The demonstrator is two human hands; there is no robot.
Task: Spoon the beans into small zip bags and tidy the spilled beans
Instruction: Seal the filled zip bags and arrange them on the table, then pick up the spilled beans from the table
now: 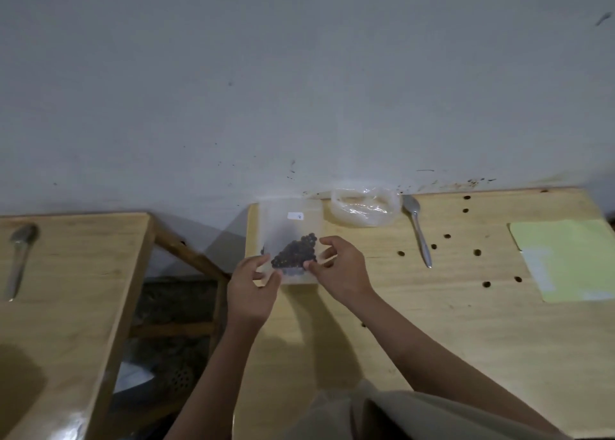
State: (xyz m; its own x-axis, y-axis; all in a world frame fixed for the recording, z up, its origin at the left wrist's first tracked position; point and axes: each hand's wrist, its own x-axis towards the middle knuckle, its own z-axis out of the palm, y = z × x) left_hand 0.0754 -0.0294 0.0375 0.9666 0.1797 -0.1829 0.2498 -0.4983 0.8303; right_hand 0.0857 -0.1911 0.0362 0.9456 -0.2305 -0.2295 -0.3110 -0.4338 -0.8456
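Note:
A clear zip bag (pixel 293 220) with a pile of dark beans (pixel 294 251) inside lies near the left edge of the right table (pixel 432 323). My left hand (pixel 251 290) pinches the bag's near left corner. Its near right edge is pinched between the thumb and fingers of my right hand (pixel 339 266). A metal spoon (pixel 417 230) lies on the table to the right of the bag, apart from both hands. Several loose dark beans (pixel 466 240) are scattered around the spoon.
A crumpled clear plastic bag (pixel 366 208) sits at the table's far edge by the wall. A yellow-green sheet (pixel 569 260) lies at the right. A second table (pixel 66 306) on the left carries another spoon (pixel 20 256); a gap separates the tables.

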